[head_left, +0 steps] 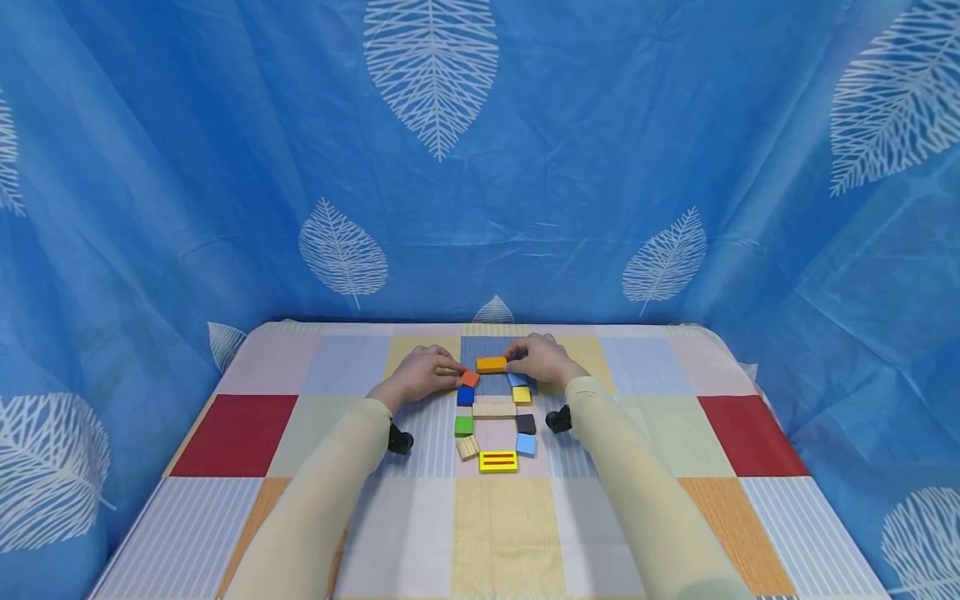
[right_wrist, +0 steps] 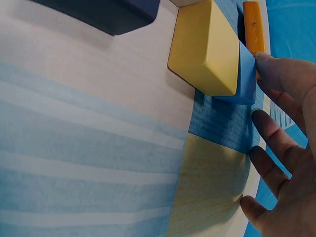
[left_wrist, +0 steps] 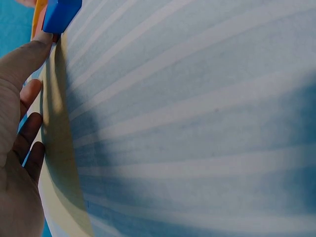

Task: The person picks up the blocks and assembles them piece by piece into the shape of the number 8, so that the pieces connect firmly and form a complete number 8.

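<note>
Toward the far side of the table, my left hand (head_left: pixel 423 374) pinches a small red-orange block (head_left: pixel 469 379) between thumb and index finger. Just nearer than it lies a dark blue block (head_left: pixel 466 396). My right hand (head_left: pixel 545 361) pinches the right end of a long orange block (head_left: pixel 491 365). Below that hand are a light blue block (head_left: pixel 517 380) and a yellow block (head_left: pixel 521 396). In the right wrist view the thumb (right_wrist: pixel 276 69) touches the orange block (right_wrist: pixel 254 27), and the other fingers are spread. The left wrist view shows the thumb (left_wrist: pixel 29 57) beside the blue block (left_wrist: pixel 61 15).
More blocks lie nearer: a pale wooden bar (head_left: pixel 494 410), a green block (head_left: pixel 464 426), a black block (head_left: pixel 526 424), a striped wooden block (head_left: pixel 468 448), a light blue block (head_left: pixel 527 445) and a yellow block with red stripes (head_left: pixel 498 462). Blue curtains (head_left: pixel 555 167) surround the patchwork-covered table (head_left: pixel 502 533).
</note>
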Available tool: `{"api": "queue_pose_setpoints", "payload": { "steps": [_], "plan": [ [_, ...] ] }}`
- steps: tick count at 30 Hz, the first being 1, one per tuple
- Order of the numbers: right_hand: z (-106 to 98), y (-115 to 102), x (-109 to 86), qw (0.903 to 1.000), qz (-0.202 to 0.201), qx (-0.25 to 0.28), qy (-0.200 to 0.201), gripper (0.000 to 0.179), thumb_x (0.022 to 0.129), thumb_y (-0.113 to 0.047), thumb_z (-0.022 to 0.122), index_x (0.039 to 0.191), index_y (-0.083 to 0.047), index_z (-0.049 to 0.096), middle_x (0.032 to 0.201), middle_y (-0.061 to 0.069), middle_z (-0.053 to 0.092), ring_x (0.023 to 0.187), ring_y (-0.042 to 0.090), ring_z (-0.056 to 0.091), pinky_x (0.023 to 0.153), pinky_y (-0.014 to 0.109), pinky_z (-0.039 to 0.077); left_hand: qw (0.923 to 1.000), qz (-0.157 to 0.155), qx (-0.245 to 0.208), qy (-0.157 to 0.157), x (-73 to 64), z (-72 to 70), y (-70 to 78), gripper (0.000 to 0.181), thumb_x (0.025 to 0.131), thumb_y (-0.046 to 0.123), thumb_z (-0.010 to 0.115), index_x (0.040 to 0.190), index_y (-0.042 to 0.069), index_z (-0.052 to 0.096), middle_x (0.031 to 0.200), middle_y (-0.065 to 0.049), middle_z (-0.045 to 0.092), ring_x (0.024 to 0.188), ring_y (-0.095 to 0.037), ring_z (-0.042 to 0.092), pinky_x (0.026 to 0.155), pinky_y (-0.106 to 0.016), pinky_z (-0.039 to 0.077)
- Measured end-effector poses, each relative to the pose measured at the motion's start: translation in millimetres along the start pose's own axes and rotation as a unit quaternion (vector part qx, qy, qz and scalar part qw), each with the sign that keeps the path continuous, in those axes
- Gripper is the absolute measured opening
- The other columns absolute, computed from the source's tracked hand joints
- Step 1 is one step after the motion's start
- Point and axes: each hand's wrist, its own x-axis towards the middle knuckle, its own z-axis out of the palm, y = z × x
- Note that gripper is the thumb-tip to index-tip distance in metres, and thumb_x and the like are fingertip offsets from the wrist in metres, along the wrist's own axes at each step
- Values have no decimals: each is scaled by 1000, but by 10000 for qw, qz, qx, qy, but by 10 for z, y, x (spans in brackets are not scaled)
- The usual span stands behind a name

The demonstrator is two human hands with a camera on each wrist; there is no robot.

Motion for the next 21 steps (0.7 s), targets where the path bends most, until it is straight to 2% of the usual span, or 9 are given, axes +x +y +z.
{"api": "queue_pose_setpoints", "payload": {
  "steps": [7,14,21],
  "plan": [
    [6,-9,-3,10000,92,-8,-18,19,93,-35,76,110,-25,76,122,3,59,118,30,42,104,54,36,10000,42,8,1,-9,6,6,31,97,34,71,126,23,75,126,-3,62,118,-25,51,102,-45,39],
    [10,-26,-24,9999,161,20,5,19,93,-34,76,109,-24,76,122,3,58,118,30,42,104,54,35,9999,-99,63,-18,-27,23,19,32,98,37,71,127,26,75,125,-1,61,117,-24,49,100,-43,39],
    [25,-24,-35,9998,172,95,87,20,93,-33,75,109,-23,76,121,3,58,118,31,41,104,55,34,9999,-80,63,-21,-36,22,27,32,98,37,71,128,27,74,126,-1,61,118,-24,50,101,-44,39]
  ]
}}
